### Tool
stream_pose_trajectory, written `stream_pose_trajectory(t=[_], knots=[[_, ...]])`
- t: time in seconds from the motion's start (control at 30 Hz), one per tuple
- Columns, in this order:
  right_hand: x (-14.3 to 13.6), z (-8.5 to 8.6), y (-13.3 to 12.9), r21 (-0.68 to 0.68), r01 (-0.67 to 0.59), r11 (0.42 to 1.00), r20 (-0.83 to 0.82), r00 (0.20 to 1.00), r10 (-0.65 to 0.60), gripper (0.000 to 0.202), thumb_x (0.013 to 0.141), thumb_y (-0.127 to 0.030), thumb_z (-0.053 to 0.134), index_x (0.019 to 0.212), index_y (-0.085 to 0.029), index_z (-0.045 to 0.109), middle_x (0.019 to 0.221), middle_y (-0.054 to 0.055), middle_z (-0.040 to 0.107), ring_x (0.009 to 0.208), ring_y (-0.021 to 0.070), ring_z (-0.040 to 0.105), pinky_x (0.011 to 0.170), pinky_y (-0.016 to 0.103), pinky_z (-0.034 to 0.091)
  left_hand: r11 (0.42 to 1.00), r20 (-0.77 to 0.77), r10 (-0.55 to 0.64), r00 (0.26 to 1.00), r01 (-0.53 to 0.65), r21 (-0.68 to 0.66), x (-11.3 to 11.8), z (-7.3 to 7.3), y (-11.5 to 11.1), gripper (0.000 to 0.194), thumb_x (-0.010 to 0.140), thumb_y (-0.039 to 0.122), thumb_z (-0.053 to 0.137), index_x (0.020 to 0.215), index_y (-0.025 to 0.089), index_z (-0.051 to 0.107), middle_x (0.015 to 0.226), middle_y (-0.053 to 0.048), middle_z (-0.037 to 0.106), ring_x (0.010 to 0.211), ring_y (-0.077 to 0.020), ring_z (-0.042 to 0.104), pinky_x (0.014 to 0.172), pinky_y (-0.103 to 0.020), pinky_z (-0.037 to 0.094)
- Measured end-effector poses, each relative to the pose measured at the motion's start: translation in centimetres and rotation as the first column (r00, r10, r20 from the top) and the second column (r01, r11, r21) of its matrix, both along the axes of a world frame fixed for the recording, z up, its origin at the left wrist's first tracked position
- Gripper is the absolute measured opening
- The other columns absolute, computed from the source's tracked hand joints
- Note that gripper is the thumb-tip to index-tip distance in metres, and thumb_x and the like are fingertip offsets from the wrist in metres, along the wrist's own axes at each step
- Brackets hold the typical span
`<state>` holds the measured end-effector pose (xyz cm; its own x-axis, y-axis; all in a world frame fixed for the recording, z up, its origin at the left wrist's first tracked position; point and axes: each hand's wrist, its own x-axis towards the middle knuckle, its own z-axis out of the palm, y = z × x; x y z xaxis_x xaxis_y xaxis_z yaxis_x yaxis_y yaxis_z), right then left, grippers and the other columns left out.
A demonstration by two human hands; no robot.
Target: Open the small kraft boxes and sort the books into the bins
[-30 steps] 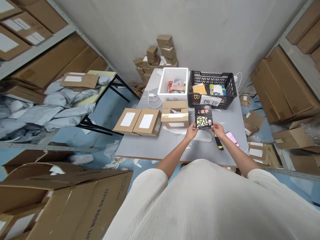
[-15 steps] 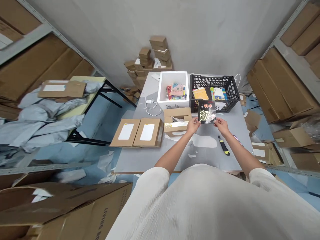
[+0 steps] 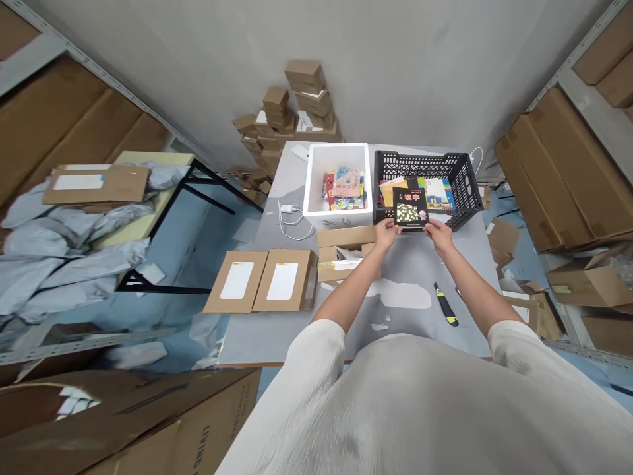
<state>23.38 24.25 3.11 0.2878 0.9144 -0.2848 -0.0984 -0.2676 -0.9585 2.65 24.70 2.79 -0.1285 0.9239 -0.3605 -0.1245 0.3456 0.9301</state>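
A black book (image 3: pixel 410 206) with red characters and a yellow grid on its cover is held up by its lower corners. My left hand (image 3: pixel 387 233) grips the left corner and my right hand (image 3: pixel 438 235) the right one. Behind the book stands a black plastic crate (image 3: pixel 467 181) with several books in it; the book overlaps its front wall. To the left is a white foam box (image 3: pixel 312 191) with several small books inside. An opened cardboard box (image 3: pixel 346 236) with a torn label sits beside my left hand.
Two flat cardboard boxes (image 3: pixel 260 280) with white labels lie on the table's left. A yellow-and-black utility knife (image 3: pixel 446 305) is on the right, near paper scraps. A white cable (image 3: pixel 291 221) curls by the foam box. Small cartons (image 3: pixel 304 99) are stacked against the wall.
Both hands have moved the book forward toward the crate, and its cover now faces me more fully. The camera view has shifted slightly.
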Motion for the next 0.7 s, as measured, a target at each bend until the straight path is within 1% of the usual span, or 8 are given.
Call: stream_pose_trajectory(t=[0.1,0.17,0.23,0.33,0.47,0.57,0.7], knots=[[-0.4,-0.3,1.1,-0.021,0.075,0.997,-0.100,0.992,-0.077,0.036,0.077,-0.011,0.086,0.111,-0.019,0.076,0.113,0.009,0.082,0.116,0.0235,0.080,0.102,0.037,0.068,0.998,-0.090,0.037,0.995,-0.032,0.052,0.5,-0.8,0.9,0.048,0.095,0.006,0.078,0.142,0.013,0.072,0.143,-0.018,0.076,0.123,-0.0239,0.079,0.113,-0.036,0.060],[-0.6,-0.6,1.0,-0.042,0.072,0.997,-0.130,0.988,-0.077,0.038,0.078,-0.012,0.087,0.114,-0.019,0.075,0.123,0.011,0.082,0.122,0.0244,0.079,0.105,0.039,0.067,0.999,-0.125,0.020,0.992,-0.014,0.052,0.8,-1.4,0.6,0.049,0.096,0.005,0.073,0.145,0.015,0.072,0.147,-0.017,0.075,0.128,-0.0244,0.077,0.116,-0.038,0.058],[-0.7,-0.9,0.4,-0.066,0.040,0.997,-0.137,0.989,-0.049,0.036,0.081,-0.017,0.089,0.114,-0.020,0.075,0.125,0.011,0.082,0.123,0.0248,0.079,0.106,0.041,0.067,0.999,-0.150,-0.007,0.989,0.013,0.044,0.8,-1.9,-0.3,0.050,0.095,0.004,0.070,0.144,0.015,0.072,0.146,-0.015,0.076,0.129,-0.0250,0.076,0.117,-0.040,0.058],[-0.9,-1.4,-0.9,-0.094,-0.015,0.995,-0.129,0.992,0.002,0.031,0.083,-0.022,0.090,0.110,-0.020,0.076,0.119,0.012,0.083,0.122,0.0253,0.079,0.106,0.043,0.067,0.999,-0.187,-0.022,0.982,0.031,0.042,0.4,-2.2,-1.8,0.050,0.093,0.001,0.068,0.141,0.015,0.075,0.146,-0.016,0.076,0.130,-0.0262,0.076,0.116,-0.040,0.058],[-1.4,-1.1,-2.6,-0.131,-0.039,0.991,-0.118,0.993,0.023,0.019,0.085,-0.019,0.086,0.101,-0.020,0.075,0.109,0.011,0.084,0.116,0.0240,0.081,0.107,0.043,0.067,0.997,-0.217,-0.043,0.975,0.056,0.053,-0.8,-1.5,-3.2,0.047,0.093,0.002,0.067,0.138,0.016,0.077,0.146,-0.015,0.076,0.130,-0.0269,0.074,0.116,-0.040,0.058],[-2.1,-0.2,-3.7,-0.148,-0.049,0.988,-0.122,0.992,0.031,0.013,0.088,-0.015,0.081,0.099,-0.020,0.075,0.103,0.009,0.084,0.110,0.0217,0.082,0.107,0.041,0.067,0.996,-0.233,-0.060,0.971,0.075,0.057,-1.7,-0.5,-4.3,0.045,0.094,0.006,0.070,0.137,0.016,0.077,0.143,-0.015,0.077,0.127,-0.0283,0.075,0.115,-0.042,0.058],[-3.0,0.9,-5.6,-0.132,-0.115,0.985,-0.103,0.989,0.102,0.011,0.089,-0.014,0.082,0.097,-0.020,0.075,0.098,0.008,0.083,0.102,0.0205,0.083,0.104,0.039,0.067,0.994,-0.256,-0.052,0.965,0.074,0.078,-2.9,0.7,-6.2,0.046,0.092,0.005,0.068,0.135,0.015,0.078,0.141,-0.016,0.077,0.125,-0.0287,0.076,0.114,-0.043,0.058]])
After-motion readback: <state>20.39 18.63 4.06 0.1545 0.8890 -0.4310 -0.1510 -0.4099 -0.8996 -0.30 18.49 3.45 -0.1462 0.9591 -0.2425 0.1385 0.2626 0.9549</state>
